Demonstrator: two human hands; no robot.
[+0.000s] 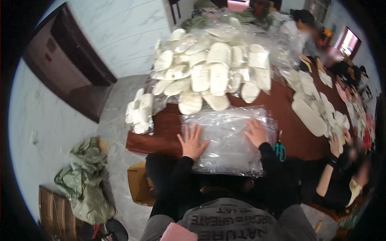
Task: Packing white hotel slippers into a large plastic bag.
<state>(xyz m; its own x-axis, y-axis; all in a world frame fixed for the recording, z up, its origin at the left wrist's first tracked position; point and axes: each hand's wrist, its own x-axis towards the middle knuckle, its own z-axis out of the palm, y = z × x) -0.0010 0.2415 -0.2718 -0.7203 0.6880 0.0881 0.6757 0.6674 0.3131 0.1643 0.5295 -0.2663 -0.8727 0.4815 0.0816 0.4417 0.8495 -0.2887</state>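
A stack of clear plastic bags [225, 140] lies flat at the table's near edge, its front part hanging over toward my lap. My left hand [194, 142] rests with fingers spread on the stack's left side. On the right side my right hand [256, 133] also lies flat, fingers apart. Neither hand grips anything. Just beyond the stack rises a big heap of white slippers [213, 68], many in clear bags. A smaller bundle of bagged white slippers [140, 111] sits at the table's left corner.
Teal-handled scissors [279, 151] lie right of the bags. Unbagged white slippers [309, 114] spread along the table's [277, 104] right side, where a co-worker's hand [334, 144] touches one. More people sit farther back. A cardboard box [140, 184] and green sacks [86, 180] stand on the floor at left.
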